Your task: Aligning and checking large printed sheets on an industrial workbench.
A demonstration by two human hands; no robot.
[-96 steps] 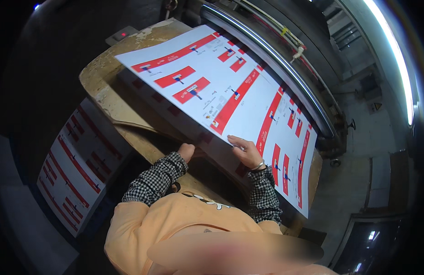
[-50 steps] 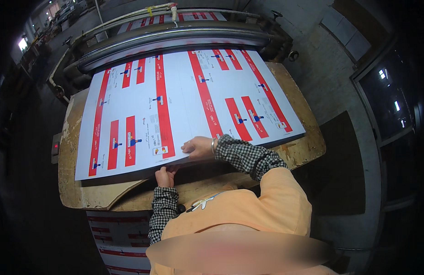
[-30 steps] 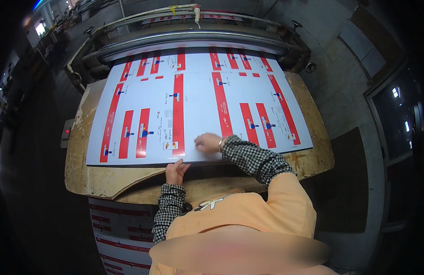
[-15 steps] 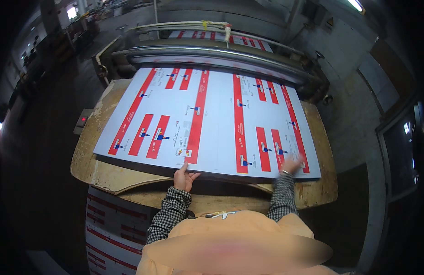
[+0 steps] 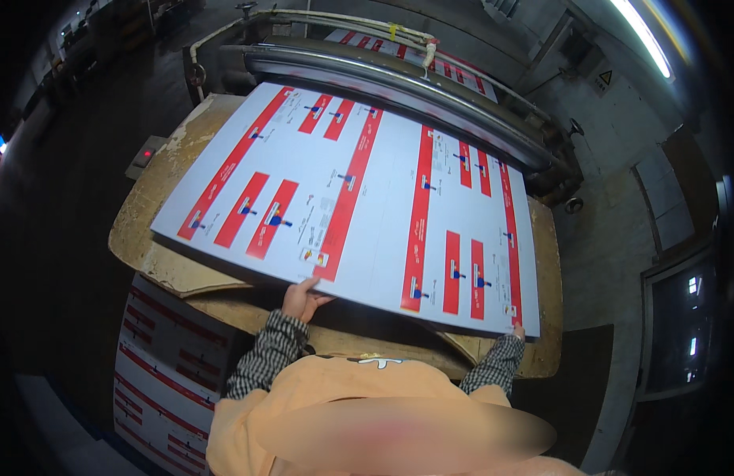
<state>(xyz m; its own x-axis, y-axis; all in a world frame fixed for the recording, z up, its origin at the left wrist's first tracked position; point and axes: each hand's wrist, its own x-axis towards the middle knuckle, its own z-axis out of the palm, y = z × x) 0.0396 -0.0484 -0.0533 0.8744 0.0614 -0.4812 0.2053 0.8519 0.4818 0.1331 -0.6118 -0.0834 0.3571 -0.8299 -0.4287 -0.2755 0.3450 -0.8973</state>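
Moved: the right hand (image 5: 519, 329) has gone from over the red bars to the near right corner of the printed sheet (image 5: 389, 202); the left hand (image 5: 302, 301) remains at the near edge.
Hands: two; left between 7 and 8 o'clock, right at 4.
Left grip: digits parted, one fingertip on top of the edge; whether it pinches, I cannot tell.
Right grip: touching the corner, mostly hidden behind its cuff; I cannot tell whether it is spread or closed.
Sheet: one on top, mid-view, lying on the wooden surface (image 5: 137, 230); the layers beneath cannot be counted.
Red bars: four long, eight short.
Roller: one shiny roller (image 5: 398, 82) at 12 o'clock, across the sheet's far side.
Beyond roller: more red-and-white print (image 5: 390, 47), partly hidden.
Lower pile: one printed pile (image 5: 164, 377) at 8 o'clock, below the surface.
Switch box: one (image 5: 145, 157), near 10 o'clock, one red light.
Sleeves: two checked sleeves (image 5: 264, 353).
Ceiling lamp: one lit tube (image 5: 644, 36) at 2 o'clock.
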